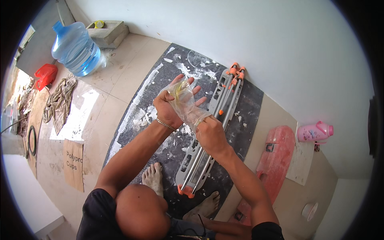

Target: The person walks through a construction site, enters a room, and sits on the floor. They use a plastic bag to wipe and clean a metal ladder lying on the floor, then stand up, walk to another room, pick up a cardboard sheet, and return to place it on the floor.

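A clear plastic bag [187, 103] with something yellow in its upper part is held between both hands. My left hand [172, 109], a chain bracelet at its wrist, has its palm up and fingers spread, the thumb pressing on the bag. My right hand [211, 132] is closed on the bag's lower end. Below the hands, a manual tile cutter [187, 177] with twin metal rails and orange fittings lies on a dark mat [138, 108] spotted with white residue. Whether the yellow item is a liquid or a solid cannot be told.
A large blue water jug [76, 49] stands at upper left near a concrete block [109, 34], a red plastic bag [46, 75] and a crumpled cloth [61, 100]. Cardboard [74, 165] lies at left. On the right are a red plastic case [274, 159] and a pink flask [315, 133] by the wall.
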Motion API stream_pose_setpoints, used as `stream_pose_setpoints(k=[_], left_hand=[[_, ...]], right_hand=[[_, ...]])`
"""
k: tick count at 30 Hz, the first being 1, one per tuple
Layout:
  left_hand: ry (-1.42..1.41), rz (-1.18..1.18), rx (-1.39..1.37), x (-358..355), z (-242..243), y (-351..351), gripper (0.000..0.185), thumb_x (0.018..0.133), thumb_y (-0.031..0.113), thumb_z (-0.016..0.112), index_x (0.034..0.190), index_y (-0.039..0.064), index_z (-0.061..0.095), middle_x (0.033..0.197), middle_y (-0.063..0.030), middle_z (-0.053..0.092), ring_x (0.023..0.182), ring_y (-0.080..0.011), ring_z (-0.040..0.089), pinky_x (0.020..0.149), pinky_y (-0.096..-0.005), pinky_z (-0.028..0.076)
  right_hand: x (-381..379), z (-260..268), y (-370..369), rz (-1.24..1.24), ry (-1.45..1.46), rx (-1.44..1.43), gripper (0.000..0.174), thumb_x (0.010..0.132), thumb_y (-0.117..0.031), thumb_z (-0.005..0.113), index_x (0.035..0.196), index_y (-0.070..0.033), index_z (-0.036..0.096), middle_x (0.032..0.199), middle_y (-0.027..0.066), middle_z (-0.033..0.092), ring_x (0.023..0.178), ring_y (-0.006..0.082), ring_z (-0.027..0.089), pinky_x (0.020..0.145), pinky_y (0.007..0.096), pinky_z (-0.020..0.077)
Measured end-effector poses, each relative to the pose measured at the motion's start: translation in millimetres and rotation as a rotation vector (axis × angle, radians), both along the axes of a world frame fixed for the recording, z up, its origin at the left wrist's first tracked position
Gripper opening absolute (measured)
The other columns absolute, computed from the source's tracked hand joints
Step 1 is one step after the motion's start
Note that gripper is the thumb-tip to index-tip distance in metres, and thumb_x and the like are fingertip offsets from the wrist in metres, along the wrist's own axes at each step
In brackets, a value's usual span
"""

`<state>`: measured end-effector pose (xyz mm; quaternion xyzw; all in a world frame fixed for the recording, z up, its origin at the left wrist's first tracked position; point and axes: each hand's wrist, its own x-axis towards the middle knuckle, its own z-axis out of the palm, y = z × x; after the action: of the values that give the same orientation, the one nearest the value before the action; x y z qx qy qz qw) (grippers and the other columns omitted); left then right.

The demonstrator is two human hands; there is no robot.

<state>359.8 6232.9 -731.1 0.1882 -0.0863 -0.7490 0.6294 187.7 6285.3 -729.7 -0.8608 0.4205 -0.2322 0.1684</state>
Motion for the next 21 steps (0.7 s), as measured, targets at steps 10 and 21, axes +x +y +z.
stream_pose_setpoints(k=[10,21], left_hand=[[0.046,-0.063,0.125,-6.1,6.3,7.5,0.081,0.075,0.029,0.045,0.153,0.007,0.036,0.152,-0.0217,0.049,0.136,-0.0426,0.052,0.116,-0.0727,0.039],[0.247,-0.270,0.509,0.0,-77.0,23.5,0.053,0.095,0.026,0.041,0.135,-0.007,0.050,0.131,-0.0244,0.062,0.122,-0.0387,0.062,0.115,-0.0554,0.045]], right_hand=[[7.8,19.4,1.1,0.097,0.024,0.031,0.030,0.084,0.003,0.059,0.112,0.009,0.069,0.120,0.0277,0.066,0.120,0.0462,0.057,0.107,0.0525,0.0451],[7.9,-18.6,1.4,-0.089,-0.108,0.181,0.010,0.079,0.002,0.063,0.084,0.004,0.072,0.085,0.0261,0.069,0.086,0.0452,0.068,0.080,0.0517,0.0548]])
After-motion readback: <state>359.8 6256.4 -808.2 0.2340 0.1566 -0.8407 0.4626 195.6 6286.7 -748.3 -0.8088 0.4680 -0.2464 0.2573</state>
